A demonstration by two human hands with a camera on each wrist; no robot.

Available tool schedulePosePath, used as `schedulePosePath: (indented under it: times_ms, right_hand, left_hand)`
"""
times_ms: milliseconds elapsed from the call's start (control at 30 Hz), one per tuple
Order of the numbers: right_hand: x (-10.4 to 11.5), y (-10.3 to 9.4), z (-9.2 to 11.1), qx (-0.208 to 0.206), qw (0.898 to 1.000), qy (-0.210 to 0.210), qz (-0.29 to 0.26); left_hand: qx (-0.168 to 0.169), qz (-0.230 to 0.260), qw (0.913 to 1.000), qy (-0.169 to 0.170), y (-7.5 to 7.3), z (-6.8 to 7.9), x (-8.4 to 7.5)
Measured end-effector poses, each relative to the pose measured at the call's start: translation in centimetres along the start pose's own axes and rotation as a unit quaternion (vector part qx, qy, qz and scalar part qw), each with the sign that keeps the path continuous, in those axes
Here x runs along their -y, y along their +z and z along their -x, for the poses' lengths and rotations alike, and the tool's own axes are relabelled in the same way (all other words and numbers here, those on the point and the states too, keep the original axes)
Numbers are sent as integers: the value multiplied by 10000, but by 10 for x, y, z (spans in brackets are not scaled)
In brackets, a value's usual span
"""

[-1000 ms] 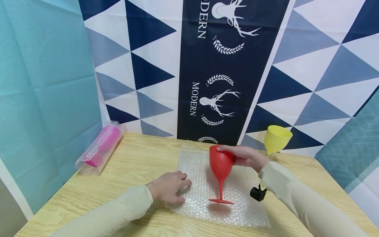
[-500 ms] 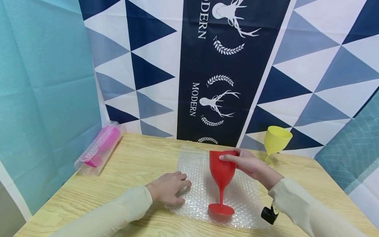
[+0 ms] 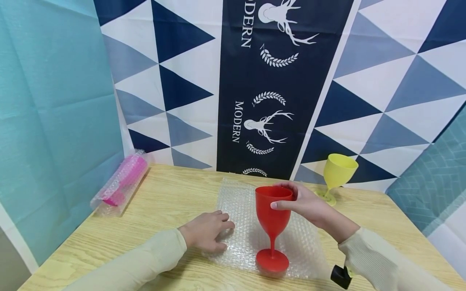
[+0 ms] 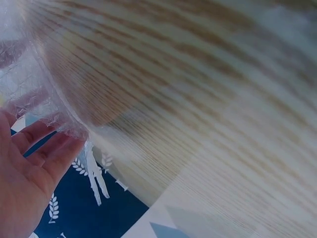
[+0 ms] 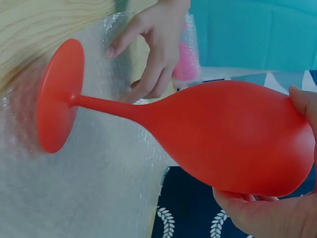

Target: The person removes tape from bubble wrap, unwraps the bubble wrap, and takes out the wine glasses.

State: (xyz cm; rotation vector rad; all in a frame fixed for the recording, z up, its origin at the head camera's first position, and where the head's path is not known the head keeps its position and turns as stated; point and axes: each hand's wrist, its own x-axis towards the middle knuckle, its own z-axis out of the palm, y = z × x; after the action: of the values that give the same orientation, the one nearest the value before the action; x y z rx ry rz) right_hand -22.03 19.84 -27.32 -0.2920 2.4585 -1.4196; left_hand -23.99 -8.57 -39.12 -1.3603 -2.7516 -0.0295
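Note:
My right hand (image 3: 303,202) grips a red plastic goblet (image 3: 273,214) by its bowl near the rim, thumb on the near side and the other fingers behind. Upright, the goblet has its round foot over the front part of a bubble wrap sheet (image 3: 233,202). Whether the foot touches the sheet I cannot tell. In the right wrist view the goblet (image 5: 233,139) lies sideways across the picture. On the sheet's left edge rests my left hand (image 3: 207,232), fingers relaxed and slightly bent; in the left wrist view its fingers (image 4: 59,153) touch the wrap's edge.
At the table's (image 3: 174,186) far left lies a pink goblet (image 3: 125,180) rolled in bubble wrap. A yellow goblet (image 3: 338,171) stands at the back right. Behind the table hangs a patterned cloth (image 3: 189,81), with a teal cloth (image 3: 62,101) on the left.
The right hand has brought the red goblet nearer and lower, with its rim tipping so more of the foot's top shows. My left hand has stayed in place.

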Motion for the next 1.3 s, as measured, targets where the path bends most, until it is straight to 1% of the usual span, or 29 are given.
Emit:
schedulePosePath:
  times_ms: [300,533,600,833,1000,1167,1300]
  right_hand:
    - [-2,-6,5,-40,9998,-201,13]
    - [-3,-13,8,-166,9992,-351,-43]
    - [-3,-16,9,-209,9988,-441,-80]
    - [-6,-28,12,-441,9979,-468,-122]
    - [-7,-37,16,-595,9963,-605,-167]
    - [-8,-51,21,-763,9948,-667,-108]
    - [-11,-65,24,-1012,9923,-719,22]
  left_hand:
    - [42,-40,10000,-7,0,-1,0]
    - [47,-19,10000,0,1,0,1]
    - [48,-12,10000,-11,1,0,1]
    - [96,-13,9999,-38,-2,0,0]
    - [122,-31,9999,-25,-6,-2,0]
    - [164,-42,9998,38,-8,-3,0]
    - [186,-49,9998,94,-9,-3,0]
